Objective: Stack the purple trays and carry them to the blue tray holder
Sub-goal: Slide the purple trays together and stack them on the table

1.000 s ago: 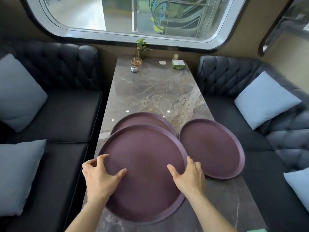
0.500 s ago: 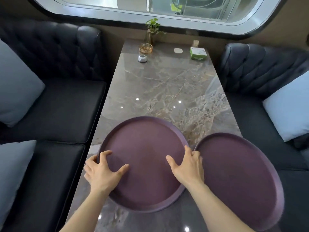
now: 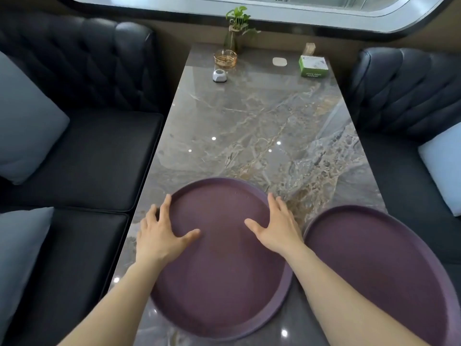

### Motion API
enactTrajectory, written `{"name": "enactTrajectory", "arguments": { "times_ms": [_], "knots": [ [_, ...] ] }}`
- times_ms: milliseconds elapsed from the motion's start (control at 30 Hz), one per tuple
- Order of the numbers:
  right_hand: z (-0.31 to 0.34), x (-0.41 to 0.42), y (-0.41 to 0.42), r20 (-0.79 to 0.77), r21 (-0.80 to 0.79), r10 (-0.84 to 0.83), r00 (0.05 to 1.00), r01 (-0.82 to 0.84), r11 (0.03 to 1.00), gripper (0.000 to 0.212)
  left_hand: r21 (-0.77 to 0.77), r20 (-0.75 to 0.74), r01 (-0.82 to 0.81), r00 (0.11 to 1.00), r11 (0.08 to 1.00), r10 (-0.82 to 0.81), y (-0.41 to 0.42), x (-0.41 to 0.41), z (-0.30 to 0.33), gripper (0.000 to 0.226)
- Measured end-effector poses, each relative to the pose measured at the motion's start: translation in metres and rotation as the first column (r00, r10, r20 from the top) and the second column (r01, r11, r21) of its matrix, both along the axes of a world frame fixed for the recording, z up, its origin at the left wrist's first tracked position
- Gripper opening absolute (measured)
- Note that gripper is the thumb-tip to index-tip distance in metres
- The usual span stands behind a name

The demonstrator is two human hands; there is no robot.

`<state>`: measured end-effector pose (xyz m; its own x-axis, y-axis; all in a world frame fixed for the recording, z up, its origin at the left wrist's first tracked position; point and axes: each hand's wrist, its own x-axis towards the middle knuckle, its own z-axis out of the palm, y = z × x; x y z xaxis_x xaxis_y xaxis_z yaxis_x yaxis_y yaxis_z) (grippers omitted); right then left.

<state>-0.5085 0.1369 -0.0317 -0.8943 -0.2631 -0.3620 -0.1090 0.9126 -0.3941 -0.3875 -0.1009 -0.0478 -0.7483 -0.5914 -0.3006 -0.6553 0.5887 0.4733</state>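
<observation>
1. Sofas: dark tufted seating, left sofa (image 3: 82, 156) and right sofa (image 3: 409, 101), one on each side of the surface.
2. Surface (image 3: 259, 126): long grey marble top with brown veining, running from the viewer to the window wall.
3. Right tray (image 3: 374, 265): round, purple, raised rim; lies at the near right, its outer edge overhanging the surface on the sofa side.
4. Left tray (image 3: 219, 270): round, purple, raised rim; flat at the near left of the surface, just beside the right tray. Whether another tray sits beneath it cannot be told.
5. Cushions: pale blue; two on the left sofa (image 3: 27, 121), one on the right (image 3: 444, 166).
6. Left hand (image 3: 159, 233): open, fingers spread over the left tray's left rim, thumb lying on the tray floor.
7. Right hand (image 3: 277, 226): open, fingers along the same tray's right rim, thumb inside on the floor.
8. Plant (image 3: 237, 26): green sprig in a slim glass vase, far end.
9. Green box (image 3: 313, 66): far right corner.
10. Glass dish (image 3: 225, 58): amber-tinted, beside the plant.
11. White puck (image 3: 219, 75): small, just in front of the dish.
</observation>
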Motion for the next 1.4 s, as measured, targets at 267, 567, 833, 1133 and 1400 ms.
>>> {"name": "enactTrajectory", "arguments": {
  "times_ms": [267,567,833,1133,1400],
  "knots": [
    [-0.008,0.044,-0.001,-0.105,0.190,0.043,0.994,-0.022,0.981,0.120,-0.029,0.088,-0.017,0.996,0.999,0.019,0.018,0.039,-0.013,0.153],
    [-0.003,0.129,0.021,-0.089,0.204,0.044,0.995,-0.025,0.979,0.117,-0.047,0.101,0.015,0.995,0.999,-0.010,0.040,0.120,-0.010,0.154],
    [-0.008,0.224,0.068,-0.102,0.209,-0.076,0.992,0.096,0.973,0.119,-0.033,0.098,0.157,0.983,0.987,-0.153,0.070,0.172,-0.008,0.154],
    [-0.016,0.279,0.107,-0.188,0.310,-0.243,0.952,0.292,0.905,0.126,-0.042,0.092,0.332,0.940,0.942,-0.328,0.115,0.195,-0.005,0.154],
    [-0.021,0.283,0.133,-0.143,0.332,-0.238,0.961,0.274,0.903,0.124,-0.112,0.089,0.548,0.836,0.829,-0.541,0.134,0.193,-0.002,0.152]
  ]
}}
